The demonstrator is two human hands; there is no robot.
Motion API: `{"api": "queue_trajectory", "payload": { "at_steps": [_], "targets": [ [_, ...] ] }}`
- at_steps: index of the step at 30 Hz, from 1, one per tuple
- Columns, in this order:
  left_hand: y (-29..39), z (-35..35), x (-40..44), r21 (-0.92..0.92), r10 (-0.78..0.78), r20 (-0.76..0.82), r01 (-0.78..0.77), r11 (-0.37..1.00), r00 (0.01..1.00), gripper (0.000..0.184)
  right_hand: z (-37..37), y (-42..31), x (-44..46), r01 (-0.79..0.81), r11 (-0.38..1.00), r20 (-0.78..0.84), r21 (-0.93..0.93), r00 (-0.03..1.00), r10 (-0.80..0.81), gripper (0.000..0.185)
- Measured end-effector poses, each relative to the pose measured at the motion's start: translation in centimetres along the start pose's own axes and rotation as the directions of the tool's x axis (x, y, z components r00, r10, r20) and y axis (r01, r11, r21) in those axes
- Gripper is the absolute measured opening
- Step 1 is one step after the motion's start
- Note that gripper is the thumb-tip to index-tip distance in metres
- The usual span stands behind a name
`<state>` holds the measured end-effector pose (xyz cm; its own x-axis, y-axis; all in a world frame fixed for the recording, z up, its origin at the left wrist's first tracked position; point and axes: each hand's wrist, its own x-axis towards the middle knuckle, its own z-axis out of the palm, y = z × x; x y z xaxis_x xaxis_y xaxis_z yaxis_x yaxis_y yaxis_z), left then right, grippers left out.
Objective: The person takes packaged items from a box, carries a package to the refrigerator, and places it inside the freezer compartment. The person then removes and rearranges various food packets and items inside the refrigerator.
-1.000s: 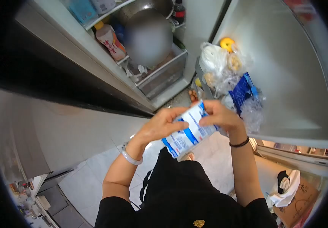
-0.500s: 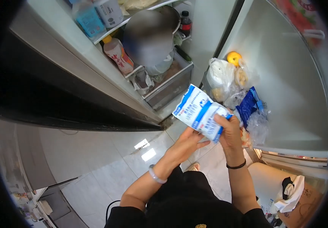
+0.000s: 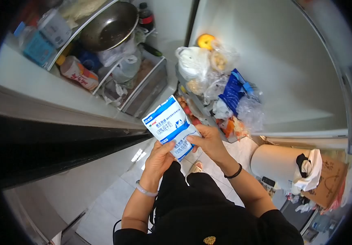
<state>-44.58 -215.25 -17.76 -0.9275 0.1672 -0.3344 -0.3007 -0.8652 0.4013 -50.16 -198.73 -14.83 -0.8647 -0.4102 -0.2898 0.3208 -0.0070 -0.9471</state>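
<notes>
Between both hands is a white and blue milk pouch (image 3: 168, 122) with printed lettering, its top end tilted up to the left. My left hand (image 3: 159, 157) pinches the lower left edge, thumb on the front. My right hand (image 3: 210, 142) grips the lower right edge, with its thumb also on the front. The fingers behind the pouch are partly hidden. Beyond the pouch stands an open fridge, its door shelf holding a tied white plastic bag (image 3: 194, 61), a blue packet (image 3: 234, 90) and a yellow-orange fruit (image 3: 205, 41).
Inside the fridge on the left are a metal pan (image 3: 110, 26), a dark-capped bottle (image 3: 145, 16), a drink bottle with a yellow cap (image 3: 78, 72) and a clear drawer (image 3: 141, 98). A cardboard box (image 3: 330, 179) and a white cylindrical container (image 3: 272, 161) stand at lower right.
The view has swung right, so the fridge contents sit further left. My left hand has moved from beneath the pouch's lower end to gripping its left edge; my right hand still holds it.
</notes>
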Motion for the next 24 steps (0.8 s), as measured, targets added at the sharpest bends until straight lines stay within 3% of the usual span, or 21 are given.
{"api": "queue_trajectory", "payload": {
  "at_steps": [5,7,11,13,15,19,20,21,22,24],
  "targets": [
    [-0.7,0.7,1.5,-0.052,-0.03,-0.05,0.027,0.998,0.998,0.04,-1.0,-1.6,-1.3,-0.008,0.98,-0.066,-0.199,0.998,-0.005,0.019],
    [-0.2,2.0,1.8,0.003,0.03,-0.034,-0.029,1.0,0.999,0.041,-1.5,-1.7,-2.0,0.128,0.903,-0.198,-0.411,0.954,-0.226,0.022],
    [0.6,4.4,3.6,0.056,0.059,0.039,-0.061,0.997,0.998,0.038,-4.2,-3.7,-4.8,0.122,0.94,-0.304,-0.318,0.926,-0.223,0.026],
    [0.1,6.8,4.7,0.188,0.047,-0.021,-0.042,0.981,0.999,0.033,-5.2,-4.3,-7.1,0.077,0.947,-0.349,-0.312,0.918,-0.19,0.024],
    [-0.9,8.4,4.8,0.22,-0.007,-0.061,0.02,0.975,0.998,0.034,-6.1,-4.5,-8.4,0.044,0.832,-0.34,-0.553,0.9,-0.274,0.031],
    [-3.0,10.6,2.6,0.3,-0.122,0.065,0.097,0.949,0.99,0.034,-6.5,-5.1,-9.0,0.13,0.772,-0.414,-0.622,0.782,-0.466,0.041],
    [-3.7,10.8,2.0,0.369,-0.212,0.127,0.152,0.917,0.969,0.033,-7.2,-4.9,-9.2,0.179,0.938,-0.435,-0.296,0.85,-0.299,0.045],
    [-4.2,11.0,1.6,0.44,-0.302,0.179,0.198,0.876,0.936,0.033,-7.8,-4.7,-9.5,0.179,0.981,-0.384,0.072,0.913,-0.138,0.049],
    [-4.8,11.3,1.5,0.445,-0.304,0.177,0.199,0.873,0.936,0.033,-8.1,-5.1,-10.2,0.083,0.907,-0.3,0.412,0.953,0.049,0.047],
    [-5.8,11.7,1.3,0.684,-0.344,0.234,0.097,0.723,0.909,0.032,-8.2,-3.6,-11.2,0.055,0.885,-0.297,0.463,0.95,0.097,0.045]
  ]
}}
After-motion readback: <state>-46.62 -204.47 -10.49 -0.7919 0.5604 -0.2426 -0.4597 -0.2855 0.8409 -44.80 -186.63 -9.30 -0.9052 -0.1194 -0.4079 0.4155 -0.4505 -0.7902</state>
